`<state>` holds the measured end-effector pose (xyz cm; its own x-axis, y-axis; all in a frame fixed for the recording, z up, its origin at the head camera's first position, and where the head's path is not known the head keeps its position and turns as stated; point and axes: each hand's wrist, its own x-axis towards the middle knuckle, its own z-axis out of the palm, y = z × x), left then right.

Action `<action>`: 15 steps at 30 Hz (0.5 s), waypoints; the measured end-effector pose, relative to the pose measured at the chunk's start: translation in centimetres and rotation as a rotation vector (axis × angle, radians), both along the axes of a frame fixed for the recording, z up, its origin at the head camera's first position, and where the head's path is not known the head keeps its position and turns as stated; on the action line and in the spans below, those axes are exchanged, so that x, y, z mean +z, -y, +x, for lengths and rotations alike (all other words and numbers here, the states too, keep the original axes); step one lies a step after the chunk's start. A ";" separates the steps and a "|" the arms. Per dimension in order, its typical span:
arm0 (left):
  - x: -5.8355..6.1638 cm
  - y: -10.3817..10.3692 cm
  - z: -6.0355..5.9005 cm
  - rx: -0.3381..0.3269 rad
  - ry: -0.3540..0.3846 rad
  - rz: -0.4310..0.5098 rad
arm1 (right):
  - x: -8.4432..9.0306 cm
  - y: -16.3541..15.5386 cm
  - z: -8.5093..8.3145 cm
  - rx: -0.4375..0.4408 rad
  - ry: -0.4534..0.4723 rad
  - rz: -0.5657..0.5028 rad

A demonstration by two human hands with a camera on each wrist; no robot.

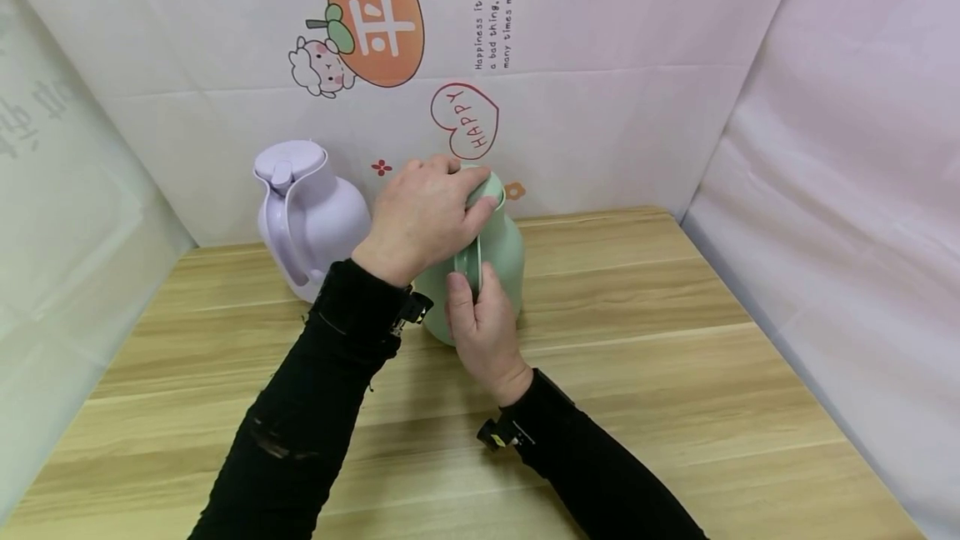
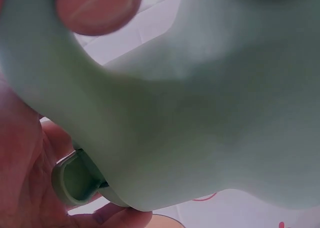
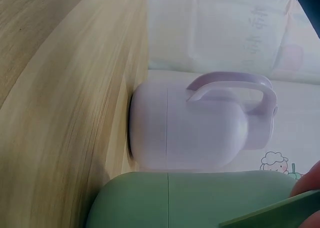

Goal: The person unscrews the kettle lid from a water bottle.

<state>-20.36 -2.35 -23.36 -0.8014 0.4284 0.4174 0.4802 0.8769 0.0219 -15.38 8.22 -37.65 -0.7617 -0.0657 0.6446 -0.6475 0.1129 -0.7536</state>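
"Start with the head view. Where's the jug?"

"The green vacuum jug point(image 1: 506, 252) stands upright on the wood-grain table point(image 1: 675, 298), and the lavender vacuum jug point(image 1: 322, 227) is to its left. An arm hides the space between them, so I can't tell whether they touch."

"And the grips?"

"The left hand point(image 1: 423, 211) is over the green jug's top, fingers and thumb bent around its lid point(image 1: 489, 187). The right hand point(image 1: 486, 332) grasps the handle point(image 1: 468, 261) on the green jug's near side."

"Any advice on that hold?"

"I'd let the handle hand take any twisting force and hold the base flat. A sideways shove could slide the green jug toward its lavender neighbour."

"Left wrist view?"

"The handle arches close to the camera. At its upper end, what looks like a thumb lever point(image 2: 75, 180) sits among the left hand's fingers. I'd mind that piece: pressure should go on the lid's rim, evenly, not on the lever."

"Right wrist?"

"The lavender jug stands beyond the green one. Only fingertips point(image 3: 311, 179) show, pressed to the green handle. A grip nearer its middle might steady it better, though most of that hand is out of frame."
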 end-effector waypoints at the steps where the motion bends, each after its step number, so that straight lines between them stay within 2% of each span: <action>1: 0.0 0.0 0.0 0.004 0.003 -0.002 | 0.0 0.0 0.0 0.002 0.001 0.001; 15: 0.2 -0.4 0.2 0.061 0.030 -0.037 | 0.0 0.0 0.0 0.017 0.006 0.003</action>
<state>-20.16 -1.93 -23.15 -0.8383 0.3931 0.3777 0.4254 0.9050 0.0022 -15.41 8.26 -37.66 -0.7642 -0.0806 0.6399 -0.6450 0.1045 -0.7570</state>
